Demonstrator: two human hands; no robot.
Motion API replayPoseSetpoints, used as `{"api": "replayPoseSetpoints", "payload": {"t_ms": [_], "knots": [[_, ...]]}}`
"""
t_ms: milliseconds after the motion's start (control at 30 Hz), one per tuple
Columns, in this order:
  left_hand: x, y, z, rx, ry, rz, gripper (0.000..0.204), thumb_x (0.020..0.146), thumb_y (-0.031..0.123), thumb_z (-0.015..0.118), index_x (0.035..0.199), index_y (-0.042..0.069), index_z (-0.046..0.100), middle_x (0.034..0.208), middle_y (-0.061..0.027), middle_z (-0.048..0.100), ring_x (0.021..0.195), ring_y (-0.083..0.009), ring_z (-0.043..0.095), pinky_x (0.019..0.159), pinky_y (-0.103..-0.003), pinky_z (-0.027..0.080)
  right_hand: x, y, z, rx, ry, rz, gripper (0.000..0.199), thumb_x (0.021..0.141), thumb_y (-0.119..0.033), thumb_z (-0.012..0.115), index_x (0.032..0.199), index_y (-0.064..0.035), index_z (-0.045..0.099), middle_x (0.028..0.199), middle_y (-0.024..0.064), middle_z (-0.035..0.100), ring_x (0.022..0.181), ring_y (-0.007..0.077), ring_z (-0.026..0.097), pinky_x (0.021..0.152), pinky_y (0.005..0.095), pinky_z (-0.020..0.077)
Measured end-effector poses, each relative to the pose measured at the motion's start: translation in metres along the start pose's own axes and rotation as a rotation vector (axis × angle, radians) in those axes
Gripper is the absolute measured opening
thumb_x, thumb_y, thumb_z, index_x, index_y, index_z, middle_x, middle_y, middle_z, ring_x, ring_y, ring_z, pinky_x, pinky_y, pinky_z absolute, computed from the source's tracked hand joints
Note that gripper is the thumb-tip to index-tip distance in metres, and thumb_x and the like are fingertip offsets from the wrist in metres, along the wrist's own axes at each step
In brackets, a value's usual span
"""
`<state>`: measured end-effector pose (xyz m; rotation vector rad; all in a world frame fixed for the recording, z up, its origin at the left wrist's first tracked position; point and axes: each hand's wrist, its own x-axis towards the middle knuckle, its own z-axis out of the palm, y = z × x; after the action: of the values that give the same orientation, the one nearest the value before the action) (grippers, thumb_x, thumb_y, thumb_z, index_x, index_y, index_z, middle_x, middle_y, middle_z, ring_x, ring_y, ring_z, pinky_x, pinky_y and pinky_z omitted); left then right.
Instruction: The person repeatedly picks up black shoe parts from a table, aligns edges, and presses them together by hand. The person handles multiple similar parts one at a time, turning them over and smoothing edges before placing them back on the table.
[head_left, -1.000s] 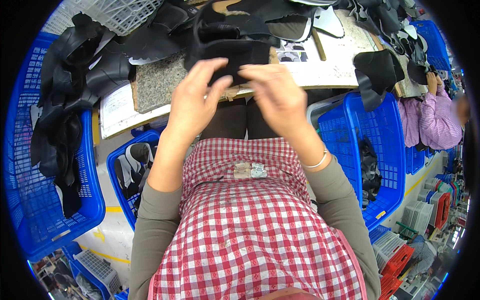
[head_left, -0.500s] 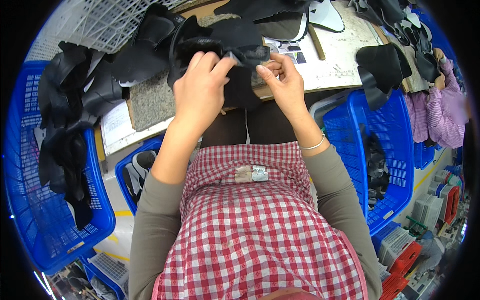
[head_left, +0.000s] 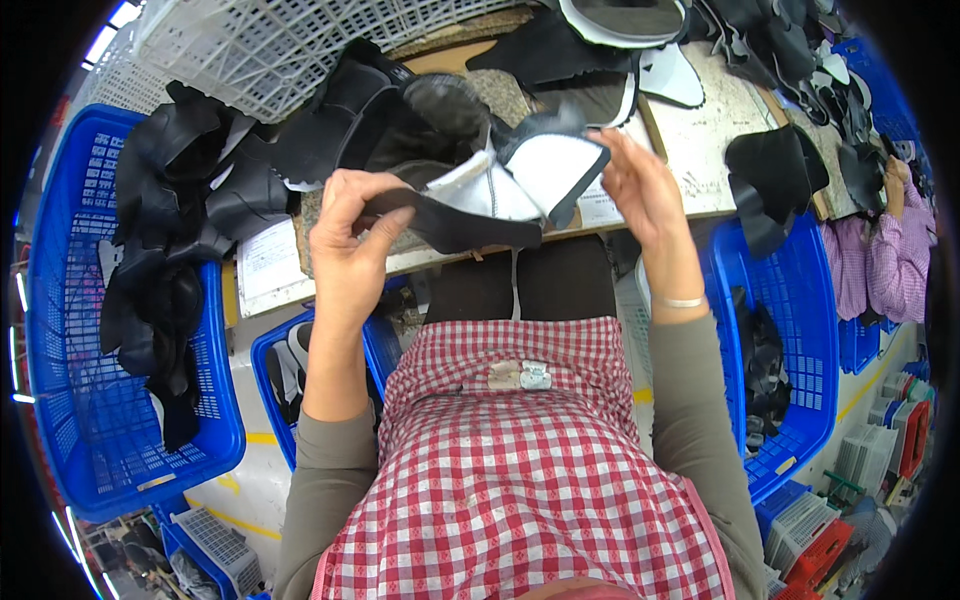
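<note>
A black shoe upper with white lining [head_left: 475, 225] hangs between my two hands above the near edge of the workbench, spread out with its white inner side facing up. My left hand [head_left: 352, 240] pinches its left end between thumb and fingers. At its right end, my right hand [head_left: 645, 190] grips the edge with its fingertips, the fingers fairly straight. Behind the upper, more black pieces with grey lining [head_left: 445, 110] lie on the bench and partly hide one another.
Black leather pieces [head_left: 165, 240] drape over a blue basket [head_left: 135, 475] at left. A white plastic crate [head_left: 230, 50] stands behind. Another blue basket [head_left: 815, 400] is at right, below a black piece [head_left: 775, 170] overhanging the bench [head_left: 700, 150]. A person in a checked sleeve [head_left: 900, 250] works far right.
The upper has been opened out, showing its white lining. My hands have moved apart and toward me, left hand to the left, right hand to the right. The view has shifted slightly.
</note>
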<state>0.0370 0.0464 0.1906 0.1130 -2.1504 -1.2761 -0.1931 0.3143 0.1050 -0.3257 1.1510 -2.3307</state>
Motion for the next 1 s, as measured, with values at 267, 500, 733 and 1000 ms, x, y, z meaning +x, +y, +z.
{"api": "replayPoseSetpoints", "payload": {"t_ms": [267,500,733,1000], "knots": [[-0.006,0.01,-0.003,-0.017,-0.06,-0.037,0.025,0.081,-0.016,0.068,0.099,0.002,0.068,0.104,-0.0042,0.058,0.095,-0.0147,0.061,0.082,-0.028,0.052,-0.085,0.067,0.038,-0.131,-0.426,0.283,0.041,0.107,-0.034,0.063,0.132,-0.0015,0.066,0.108,0.0097,0.075,0.074,0.0076,0.055,0.066,0.0242,0.0476],[-0.021,0.022,-0.004,0.279,-0.139,0.05,0.033,0.073,-0.021,0.064,0.095,0.002,0.063,0.101,-0.0082,0.058,0.093,-0.023,0.062,0.08,-0.032,0.051,-0.072,0.075,0.051,0.422,-0.417,0.547,0.056,0.113,-0.049,0.044,0.126,0.002,0.065,0.089,0.0036,0.069,0.059,0.0026,0.039,0.05,0.017,0.0293],[-0.029,0.01,0.002,0.34,-0.134,0.172,0.035,0.063,-0.022,0.062,0.09,0.002,0.063,0.095,-0.0085,0.061,0.095,-0.0244,0.062,0.087,-0.032,0.048,-0.066,0.047,0.091,0.764,-0.244,0.136,0.047,0.111,-0.028,0.052,0.149,-0.0008,0.051,0.139,0.011,0.063,0.082,0.0078,0.056,0.066,0.0192,0.0452],[-0.033,0.005,0.014,0.362,-0.113,0.345,0.035,0.063,-0.021,0.059,0.09,0.0,0.065,0.09,-0.0111,0.061,0.09,-0.0296,0.063,0.077,-0.037,0.052,-0.06,0.043,0.124,-1.428,-0.42,-0.987,0.039,0.083,-0.01,0.073,0.122,-0.0156,0.07,0.111,0.0018,0.071,0.087,0.018,0.071,0.067,0.031,0.0586]]}}
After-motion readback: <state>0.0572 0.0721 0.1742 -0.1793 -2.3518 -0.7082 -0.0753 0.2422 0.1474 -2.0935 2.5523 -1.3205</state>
